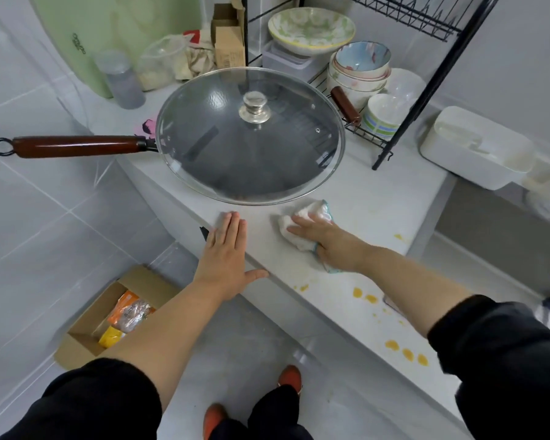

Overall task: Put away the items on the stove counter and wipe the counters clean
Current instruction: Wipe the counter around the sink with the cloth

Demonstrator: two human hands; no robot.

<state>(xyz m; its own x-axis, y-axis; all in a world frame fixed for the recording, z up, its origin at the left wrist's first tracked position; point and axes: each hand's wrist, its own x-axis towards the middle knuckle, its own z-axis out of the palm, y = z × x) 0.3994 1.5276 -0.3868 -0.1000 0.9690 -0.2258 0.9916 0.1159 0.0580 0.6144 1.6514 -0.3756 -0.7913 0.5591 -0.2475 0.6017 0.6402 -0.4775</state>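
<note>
A white cloth with a teal edge [305,217] lies bunched on the pale counter [378,198], and my right hand [327,242] presses flat on top of it. My left hand [229,252] rests palm down with fingers together on the counter's front edge, holding nothing. Just behind both hands sits a large wok under a glass lid [251,134]; its brown wooden handle [77,147] juts out left past the counter. Several yellow-orange spots [407,354] stain the counter to the right, nearer me than the cloth.
A black wire dish rack [391,144] with stacked bowls [359,71] stands behind the wok. A white bin [470,150] sits at right. Jars, bags and cartons crowd the back left corner. On the floor is an open cardboard box [108,315] with packets.
</note>
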